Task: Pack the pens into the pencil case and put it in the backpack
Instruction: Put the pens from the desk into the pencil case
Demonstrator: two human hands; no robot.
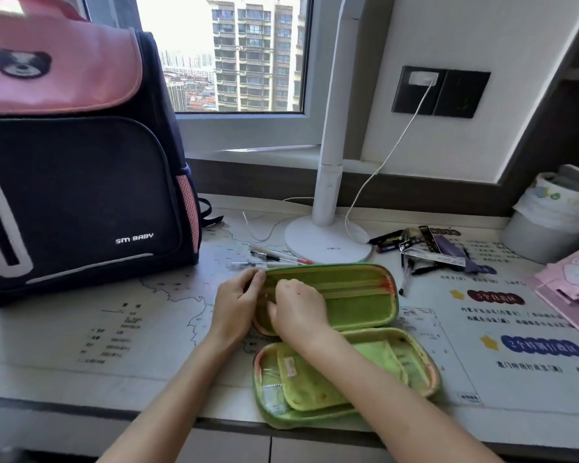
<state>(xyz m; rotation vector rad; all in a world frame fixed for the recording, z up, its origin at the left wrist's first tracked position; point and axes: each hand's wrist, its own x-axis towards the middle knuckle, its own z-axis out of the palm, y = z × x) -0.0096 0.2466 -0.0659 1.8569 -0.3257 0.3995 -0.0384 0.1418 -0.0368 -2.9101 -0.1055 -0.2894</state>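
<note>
A green pencil case (358, 302) lies open on the desk, its lid half tilted up behind the lower half (411, 365). My left hand (236, 304) grips the left end of the lid half. My right hand (298, 305) pinches something at the zipped inner pocket there; what it holds is hidden. Three pens (274, 257) lie just behind the case, near the lamp base. A dark pen (404, 279) lies to the case's right. The navy and pink backpack (77, 182) stands upright at the left, its flap closed.
A white desk lamp (328, 242) stands behind the case, its cable running to a wall socket (440, 91). A heap of stationery (432, 248) lies right of the lamp. At the far right stand a lined bin (549, 222) and pink books (572, 289). A printed mat (131, 329) covers the desk.
</note>
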